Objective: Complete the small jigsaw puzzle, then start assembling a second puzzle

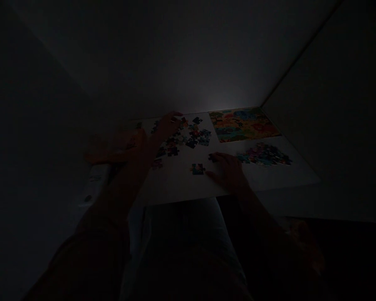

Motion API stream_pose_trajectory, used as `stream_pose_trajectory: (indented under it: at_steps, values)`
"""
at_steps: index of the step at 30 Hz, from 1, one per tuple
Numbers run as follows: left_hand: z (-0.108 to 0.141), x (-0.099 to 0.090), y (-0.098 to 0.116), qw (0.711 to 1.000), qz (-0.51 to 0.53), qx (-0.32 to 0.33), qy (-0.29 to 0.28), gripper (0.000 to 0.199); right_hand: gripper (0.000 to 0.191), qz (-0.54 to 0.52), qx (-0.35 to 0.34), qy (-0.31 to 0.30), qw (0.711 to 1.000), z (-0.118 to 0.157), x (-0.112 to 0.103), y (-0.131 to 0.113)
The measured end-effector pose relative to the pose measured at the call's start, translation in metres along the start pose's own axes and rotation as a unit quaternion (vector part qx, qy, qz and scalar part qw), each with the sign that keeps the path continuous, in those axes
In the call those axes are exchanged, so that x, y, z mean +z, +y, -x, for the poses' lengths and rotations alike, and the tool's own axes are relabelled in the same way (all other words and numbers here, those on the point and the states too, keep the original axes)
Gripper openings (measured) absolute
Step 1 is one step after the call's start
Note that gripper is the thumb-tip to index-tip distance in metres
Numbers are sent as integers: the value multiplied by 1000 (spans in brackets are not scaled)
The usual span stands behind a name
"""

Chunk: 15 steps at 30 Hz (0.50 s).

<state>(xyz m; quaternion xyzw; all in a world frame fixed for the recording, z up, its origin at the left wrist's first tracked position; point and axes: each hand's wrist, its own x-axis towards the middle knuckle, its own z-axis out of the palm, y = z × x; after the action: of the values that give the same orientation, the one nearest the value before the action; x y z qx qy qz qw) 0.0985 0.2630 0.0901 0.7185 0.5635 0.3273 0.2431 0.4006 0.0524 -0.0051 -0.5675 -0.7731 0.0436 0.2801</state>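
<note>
The picture is very dark. My left hand [169, 124] reaches over the far part of a loose spread of jigsaw puzzle pieces [194, 133], its fingers stretched out and apart; whether a fingertip touches a piece is too dim to tell. Lying low on the white tabletop [178, 184], my right hand [228, 169] has its fingers spread, with the index fingertip at a dark puzzle piece [212, 158]. The right thumb rests close to some pieces that look joined [197, 169].
A colourful picture sheet [244, 124] with animals lies at the back right. Nearer, a heap of puzzle pieces [266, 154] covers part of the right side. An orange box [130, 140] and a white object with print [95, 184] are at the left. Walls stand behind.
</note>
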Motion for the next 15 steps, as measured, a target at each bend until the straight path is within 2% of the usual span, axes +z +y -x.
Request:
stream_pose_trajectory:
  at_steps: [4, 7, 9, 12, 15]
  values:
    - [96, -10, -2, 998, 55, 4, 36, 23, 65, 8, -18, -13, 1000, 0, -2, 3]
    - [175, -4, -10, 998, 28, -16, 45, 16, 64, 12, -45, -25, 999, -1, -3, 9]
    - [217, 4, -14, 997, 9, -52, 55, 17, 62, 19, -68, -30, 997, 0, -2, 13]
    - [258, 14, -16, 996, -45, -48, 67, 22, 53, 18, -103, -45, 994, 2, -2, 15]
    - [276, 14, -15, 992, -116, -3, 57, 27, 47, 11, -108, -45, 993, 4, 0, 11]
